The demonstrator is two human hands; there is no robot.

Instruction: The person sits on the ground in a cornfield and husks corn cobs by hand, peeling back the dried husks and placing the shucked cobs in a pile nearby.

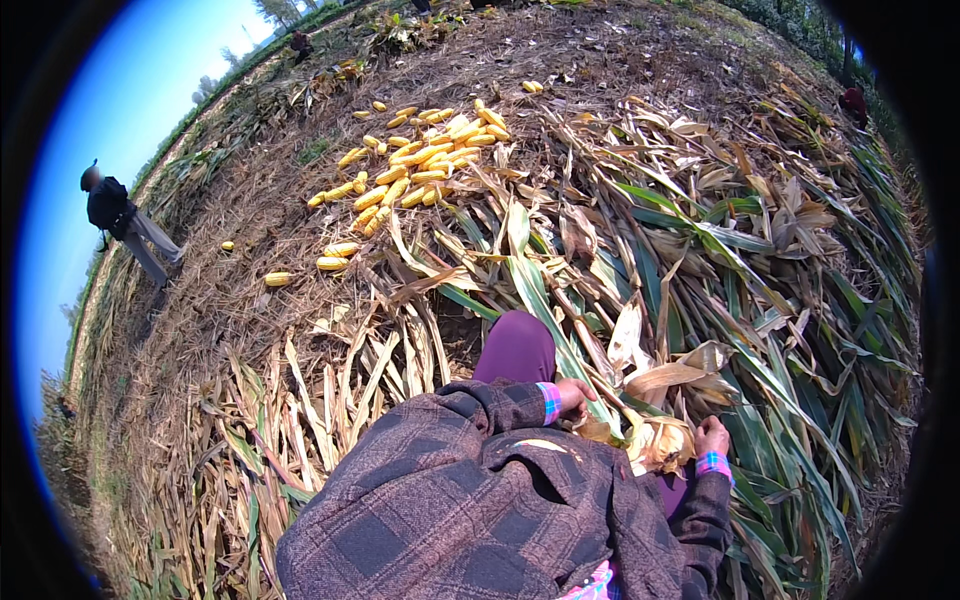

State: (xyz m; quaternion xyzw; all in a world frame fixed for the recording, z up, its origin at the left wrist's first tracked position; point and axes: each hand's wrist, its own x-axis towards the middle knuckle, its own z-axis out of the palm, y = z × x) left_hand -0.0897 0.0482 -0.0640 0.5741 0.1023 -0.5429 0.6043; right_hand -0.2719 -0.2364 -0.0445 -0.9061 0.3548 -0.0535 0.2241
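A dry corn husk (661, 444), pale and peeled back around its stalk end, lies at my lap between my two hands. My left hand (574, 396) is on its left, close to a green corn leaf (600, 405) and a stalk; its fingers are partly hidden. My right hand (711, 435) is just right of the husk, with the fingers curled. Whether either hand grips anything is not plain. No bare kernels show in the husk. Farther ahead, a pile of husked yellow corn cobs (427, 161) lies on the ground.
Cut corn stalks (720, 247) spread ahead and to the right, and more dry stalks (300, 420) lie at left. Single cobs (277, 279) are scattered beside the pile. A person (124, 214) stands at far left. My purple-clad knee (517, 349) juts forward.
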